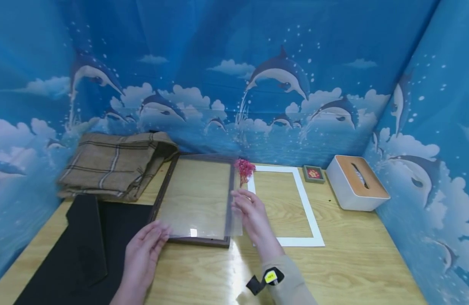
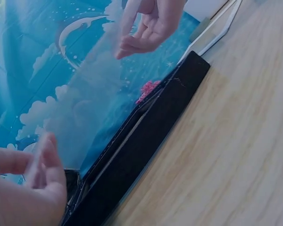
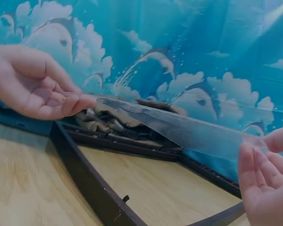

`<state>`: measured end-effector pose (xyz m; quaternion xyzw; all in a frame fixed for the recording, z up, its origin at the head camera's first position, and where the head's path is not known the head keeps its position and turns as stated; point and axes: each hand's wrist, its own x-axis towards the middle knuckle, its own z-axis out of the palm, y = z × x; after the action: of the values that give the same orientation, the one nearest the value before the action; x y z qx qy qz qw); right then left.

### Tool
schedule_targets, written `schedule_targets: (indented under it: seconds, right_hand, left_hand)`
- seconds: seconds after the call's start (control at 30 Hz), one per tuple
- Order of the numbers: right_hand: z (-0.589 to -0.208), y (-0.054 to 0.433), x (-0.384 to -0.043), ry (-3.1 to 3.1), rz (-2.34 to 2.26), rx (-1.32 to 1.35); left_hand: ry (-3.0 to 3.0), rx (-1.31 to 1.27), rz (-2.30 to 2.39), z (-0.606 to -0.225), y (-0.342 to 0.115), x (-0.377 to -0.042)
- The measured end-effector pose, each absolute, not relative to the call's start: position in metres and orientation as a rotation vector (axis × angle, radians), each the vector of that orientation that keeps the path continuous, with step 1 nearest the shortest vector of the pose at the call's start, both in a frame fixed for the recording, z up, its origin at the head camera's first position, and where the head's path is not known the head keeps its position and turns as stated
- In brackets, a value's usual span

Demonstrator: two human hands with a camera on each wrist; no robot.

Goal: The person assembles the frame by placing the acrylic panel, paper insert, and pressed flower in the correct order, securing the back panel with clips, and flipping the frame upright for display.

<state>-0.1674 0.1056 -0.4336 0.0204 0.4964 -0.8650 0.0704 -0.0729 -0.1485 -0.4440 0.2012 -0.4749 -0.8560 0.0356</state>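
Set apart, the left hand (image 1: 144, 254) and right hand (image 1: 255, 218) pinch opposite edges of 1 clear, thin rectangular sheet (image 1: 204, 199) above the dark brown rectangular frame (image 1: 204, 242). The sheet overhangs right; uneven lowering could catch the rim, a loosened pinch could drop it.

the sheet (image 1: 202, 199) seems colourless under glare, the frame (image 1: 204, 243) dark brown, the cloth (image 1: 112, 167) brown plaid, the flowers (image 1: 244, 170) pink.

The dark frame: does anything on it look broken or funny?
A tiny tab sticks up from the near side of the dark frame in the right wrist view, odd against its straight edge. No clear break shows.
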Motion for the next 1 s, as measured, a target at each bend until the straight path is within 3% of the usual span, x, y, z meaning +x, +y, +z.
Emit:
schedule_targets:
  seconds: [0.2, 1.0]
  right_hand:
    - [-0.44, 0.096, -0.179, 1.515, -2.595, 0.045]
    - [-0.454, 0.078, -0.185, 1.565, -2.613, 0.184]
  left_hand:
    - [-1.605, 0.741, -2.533, -0.445, -0.15, -0.081]
    - [-1.803, 0.741, -2.319, -0.448, -0.15, -0.086]
